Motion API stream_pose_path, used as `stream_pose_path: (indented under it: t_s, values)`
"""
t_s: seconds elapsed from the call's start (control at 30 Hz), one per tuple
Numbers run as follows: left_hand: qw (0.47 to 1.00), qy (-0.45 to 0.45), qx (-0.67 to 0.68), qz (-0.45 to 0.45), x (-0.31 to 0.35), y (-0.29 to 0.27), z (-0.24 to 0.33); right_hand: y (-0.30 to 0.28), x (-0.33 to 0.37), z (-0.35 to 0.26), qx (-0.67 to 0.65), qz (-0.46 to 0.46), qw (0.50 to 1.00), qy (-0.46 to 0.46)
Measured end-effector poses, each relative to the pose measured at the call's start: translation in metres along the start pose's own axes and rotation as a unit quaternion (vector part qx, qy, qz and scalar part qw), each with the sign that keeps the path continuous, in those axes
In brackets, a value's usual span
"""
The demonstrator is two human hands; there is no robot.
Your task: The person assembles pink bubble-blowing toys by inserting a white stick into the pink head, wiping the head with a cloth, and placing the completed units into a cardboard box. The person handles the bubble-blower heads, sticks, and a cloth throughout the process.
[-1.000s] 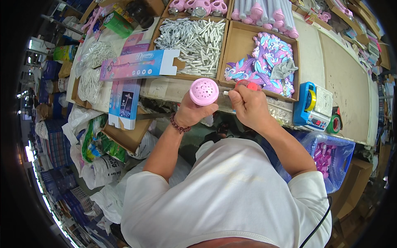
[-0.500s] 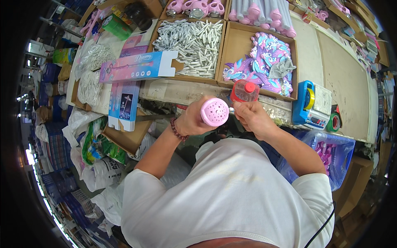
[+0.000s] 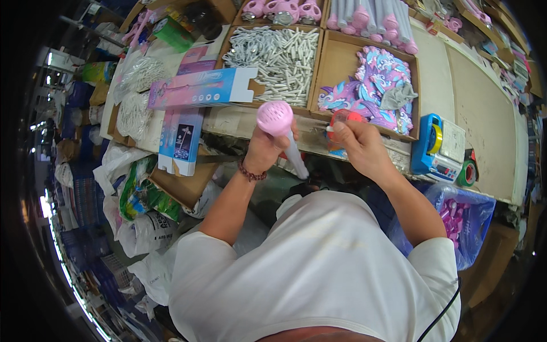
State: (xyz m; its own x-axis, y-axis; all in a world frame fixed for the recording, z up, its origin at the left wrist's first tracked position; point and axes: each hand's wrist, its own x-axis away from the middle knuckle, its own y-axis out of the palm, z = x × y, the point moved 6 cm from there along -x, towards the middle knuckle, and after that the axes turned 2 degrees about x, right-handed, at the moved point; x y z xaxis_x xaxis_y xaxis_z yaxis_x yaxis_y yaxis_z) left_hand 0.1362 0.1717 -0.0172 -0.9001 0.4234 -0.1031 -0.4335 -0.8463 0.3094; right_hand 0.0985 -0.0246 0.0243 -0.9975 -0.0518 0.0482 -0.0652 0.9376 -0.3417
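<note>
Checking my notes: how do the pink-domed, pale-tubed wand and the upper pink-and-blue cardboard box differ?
The pink-domed wand is rounded; the pink-and-blue box is flat-sided. The wand is held in the left hand; the box lies across another box. Both are long and partly pink.

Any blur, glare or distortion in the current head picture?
Head view: the pink perforated cap above the left hand is blurred, its holes smeared into streaks; head view: lights along the left rim glare white; head view: the workbench edge bows, and the corners go black.
</note>
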Motion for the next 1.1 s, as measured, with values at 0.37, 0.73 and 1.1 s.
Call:
stream_pose_path:
  t_s: [0.37,0.73,1.1]
  values:
    - [0.988,-0.058,0.138,-0.037,-0.002,-0.002,0.000,0.019,-0.006,-0.053,0.205,0.070,0.947,-0.238]
    - [0.996,-0.055,0.066,-0.038,0.001,0.003,-0.011,0.015,0.004,-0.056,0.226,0.124,0.896,-0.363]
    - [0.995,-0.010,-0.086,-0.044,-0.011,0.017,-0.003,0.009,0.005,-0.038,0.269,0.104,0.922,-0.258]
